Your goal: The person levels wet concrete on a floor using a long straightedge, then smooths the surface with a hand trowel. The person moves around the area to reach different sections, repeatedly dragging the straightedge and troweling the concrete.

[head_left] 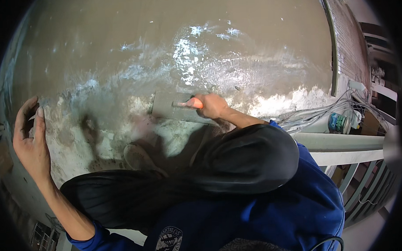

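Note:
My right hand (212,106) is wrapped round the orange handle of a flat, grey rectangular plastering trowel (165,105). Its blade lies at the ragged near edge of the wet grey-brown cement layer (131,35), over the pale, blotchy bare floor (73,139). Out to the left, my left hand (32,136) is raised with nothing in it, fingers bent and apart from the thumb. The wet layer glistens just beyond the trowel.
My black-clad knees (246,159) and a shoe (142,156) are close behind the trowel. On the right lie a bundle of grey cables (315,115), a labelled tub (338,123) and a railing (358,186). A tiled strip (351,40) borders the cement's right side.

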